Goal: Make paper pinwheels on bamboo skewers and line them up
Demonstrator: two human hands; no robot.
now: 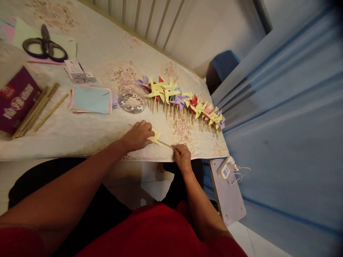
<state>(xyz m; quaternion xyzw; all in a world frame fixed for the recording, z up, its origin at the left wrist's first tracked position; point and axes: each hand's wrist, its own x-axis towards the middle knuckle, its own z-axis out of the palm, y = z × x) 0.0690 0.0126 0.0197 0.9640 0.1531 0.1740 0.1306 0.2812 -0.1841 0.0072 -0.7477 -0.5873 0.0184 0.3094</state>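
On the cloth near the table's front edge lies a yellow paper pinwheel (156, 138). My left hand (138, 136) is closed over its left side, fingers pressed together; another thin stick end shows just beyond the knuckles. A thin wooden stick (165, 144) runs from the pinwheel to my right hand (182, 157), whose fingers pinch its far end. Behind my hands, a clear round dish (132, 102) holds small shiny pieces. To its right stretches a long row of finished pinwheels (179, 100) in yellow, purple, red and pink, with their sticks toward me.
Coloured paper squares (91, 100), small white boxes (77, 70) and black-handled scissors (45, 46) lie at the left. Wooden sticks (34, 110) lean by a purple box (18, 100). A power strip (227, 167) sits on a low stool (227, 200) beside the blue curtain (281, 117).
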